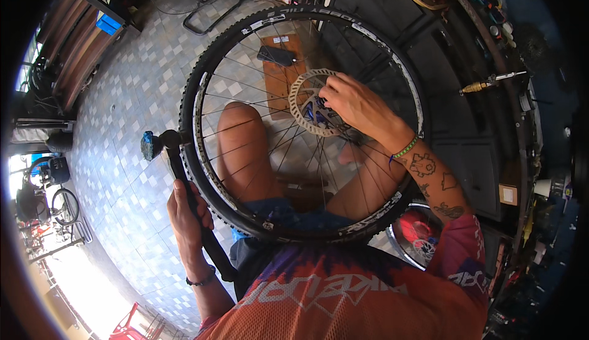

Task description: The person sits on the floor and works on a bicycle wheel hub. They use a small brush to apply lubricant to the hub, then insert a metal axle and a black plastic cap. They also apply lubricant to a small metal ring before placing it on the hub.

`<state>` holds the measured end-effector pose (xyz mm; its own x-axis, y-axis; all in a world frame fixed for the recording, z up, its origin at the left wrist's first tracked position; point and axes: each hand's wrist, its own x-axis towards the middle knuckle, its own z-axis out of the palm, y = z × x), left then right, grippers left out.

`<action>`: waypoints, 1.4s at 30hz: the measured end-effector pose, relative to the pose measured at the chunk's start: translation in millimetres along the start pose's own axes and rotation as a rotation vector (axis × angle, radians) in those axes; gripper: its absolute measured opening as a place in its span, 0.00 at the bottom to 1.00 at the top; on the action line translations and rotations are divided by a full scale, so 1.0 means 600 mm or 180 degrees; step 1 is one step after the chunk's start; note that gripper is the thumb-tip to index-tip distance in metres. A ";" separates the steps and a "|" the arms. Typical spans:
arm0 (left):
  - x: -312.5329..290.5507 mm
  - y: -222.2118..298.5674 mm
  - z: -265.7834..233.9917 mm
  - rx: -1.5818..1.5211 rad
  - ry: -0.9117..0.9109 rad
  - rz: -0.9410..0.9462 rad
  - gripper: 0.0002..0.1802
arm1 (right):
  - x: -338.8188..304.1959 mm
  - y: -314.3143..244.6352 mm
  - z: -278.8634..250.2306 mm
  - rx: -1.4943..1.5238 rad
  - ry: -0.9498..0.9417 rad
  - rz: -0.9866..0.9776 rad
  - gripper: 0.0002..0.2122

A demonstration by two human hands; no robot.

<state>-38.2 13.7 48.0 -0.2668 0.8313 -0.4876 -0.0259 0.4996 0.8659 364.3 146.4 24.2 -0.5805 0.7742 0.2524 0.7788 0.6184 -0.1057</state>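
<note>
Bicycle wheel (316, 117) over a person's bent legs (240, 153)

Near the wheel's middle is a perforated brake rotor (296, 103). The right hand (357, 106) is at its centre, fingers curled and bunched; whether they grip anything cannot be told. Left of the tyre, the left hand (188, 217) wraps closed around a black-handled tool (213, 245). Beyond the spokes, a brown board (277, 85) lies on tiled floor (138, 101).

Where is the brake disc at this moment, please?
In the head view, the brake disc is at the middle of the bicycle wheel, above and slightly right of the picture's centre, with the right grip over its right part.
</note>
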 end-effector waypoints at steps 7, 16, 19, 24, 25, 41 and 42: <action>0.014 0.020 0.057 -0.0140 -0.0354 0.0429 0.28 | -0.010 -0.060 -0.017 0.0299 -0.0028 0.1436 0.17; -0.016 0.232 0.196 0.1351 -0.2198 0.4022 0.59 | -0.136 -0.252 -0.246 0.5005 0.1122 0.1925 0.34; -0.019 0.254 0.208 0.0950 -0.1313 0.3668 0.31 | -0.267 -0.241 -0.304 0.3130 0.2459 0.2744 0.27; 0.151 0.180 0.110 0.2153 -0.0021 0.4117 0.26 | -0.554 -0.217 -0.430 -0.0194 0.3358 0.4450 0.28; 0.203 0.137 0.094 0.2310 0.0131 0.4052 0.26 | -0.644 -0.211 -0.451 -0.1282 0.3091 0.4425 0.30; 0.457 -0.052 -0.030 0.2775 -0.0114 0.1673 0.42 | -1.141 -0.070 -0.710 0.0123 0.1804 0.5838 0.35; 0.504 -0.065 -0.035 0.2659 -0.0299 0.1626 0.43 | -1.161 -0.075 -0.717 0.0052 0.1940 0.5777 0.35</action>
<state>-138.2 240.4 -130.5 0.0222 0.9931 -0.1149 0.7703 0.0562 0.6352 836.0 -479.2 266.9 0.9622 0.2542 0.0980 0.2610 -0.7571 -0.5989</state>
